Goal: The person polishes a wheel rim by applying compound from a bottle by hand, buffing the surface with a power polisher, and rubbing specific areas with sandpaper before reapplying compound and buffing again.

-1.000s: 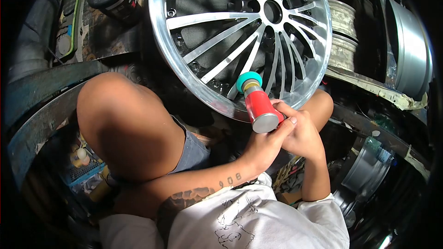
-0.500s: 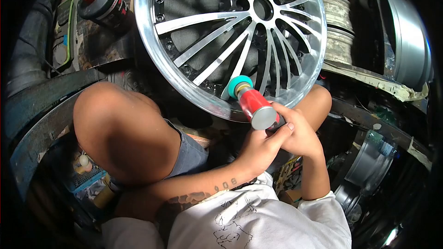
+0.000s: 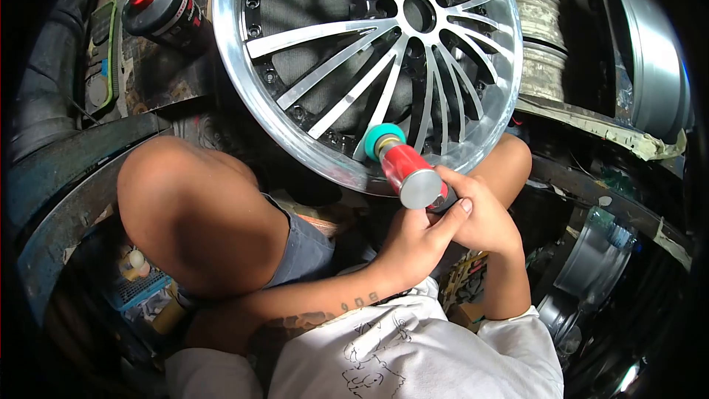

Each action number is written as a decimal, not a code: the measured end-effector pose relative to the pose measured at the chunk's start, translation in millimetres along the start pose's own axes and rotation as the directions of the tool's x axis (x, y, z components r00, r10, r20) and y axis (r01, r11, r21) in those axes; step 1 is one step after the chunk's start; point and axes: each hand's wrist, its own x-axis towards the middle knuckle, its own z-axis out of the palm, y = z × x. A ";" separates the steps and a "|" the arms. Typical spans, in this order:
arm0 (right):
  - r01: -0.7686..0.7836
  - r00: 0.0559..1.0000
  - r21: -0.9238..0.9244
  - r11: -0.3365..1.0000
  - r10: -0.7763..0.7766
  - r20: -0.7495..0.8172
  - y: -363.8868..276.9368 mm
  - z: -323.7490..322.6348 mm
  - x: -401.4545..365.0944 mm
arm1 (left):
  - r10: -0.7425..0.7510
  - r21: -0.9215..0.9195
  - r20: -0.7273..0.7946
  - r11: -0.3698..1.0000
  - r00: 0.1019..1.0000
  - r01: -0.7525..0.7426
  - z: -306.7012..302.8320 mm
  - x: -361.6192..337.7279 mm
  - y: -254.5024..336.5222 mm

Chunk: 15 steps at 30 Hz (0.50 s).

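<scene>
A silver and black alloy wheel (image 3: 325, 32) with many thin spokes lies tilted in front of my knees. My right hand (image 3: 486, 216) is wrapped around the dark handle of a small red power polisher (image 3: 405, 166). From the other side my left hand (image 3: 413, 247) grips the same handle, its thumb crossing toward the right hand. At the tool's head, a round teal pad (image 3: 384, 139) sits over the lower inner rim, by the outer ends of the spokes. The polisher's flat grey end cap (image 3: 420, 189) faces me. Most of the handle is hidden by my fingers.
A dark bottle with a red cap (image 3: 166, 15) stands on a stained bench at the upper left. Stacked wheels (image 3: 543, 44) and a large silver rim (image 3: 653, 66) are at the right. More rims (image 3: 594, 258) lie lower right. A blue basket (image 3: 144, 292) is beside my left leg.
Very little differs. The wheel and bottle appear a touch further left in view, while the pad stays at the same part of the rim and both hands keep their hold.
</scene>
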 end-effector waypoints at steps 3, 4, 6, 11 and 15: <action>-0.001 0.998 0.052 0.999 0.004 -0.060 3.2 1.5 1.0 | -0.122 0.097 0.092 0.989 0.988 0.113 -5.6 5.4 17.8; 0.000 0.998 0.063 0.998 0.003 -0.060 2.6 1.5 4.7 | -0.111 0.093 0.082 0.990 0.990 0.103 -5.8 6.4 17.0; 0.015 0.998 0.041 0.999 -0.013 -0.053 3.8 0.8 6.4 | -0.086 0.089 0.058 0.993 0.995 0.081 -7.0 8.0 14.0; 0.028 0.995 0.026 0.999 -0.026 -0.093 3.7 -2.1 4.0 | -0.061 0.082 0.075 0.995 0.995 0.055 -4.8 10.6 15.0; 0.029 0.998 0.026 0.999 -0.027 -0.064 2.3 -2.3 6.9 | -0.088 0.101 0.072 0.992 0.994 0.080 -6.3 9.9 11.8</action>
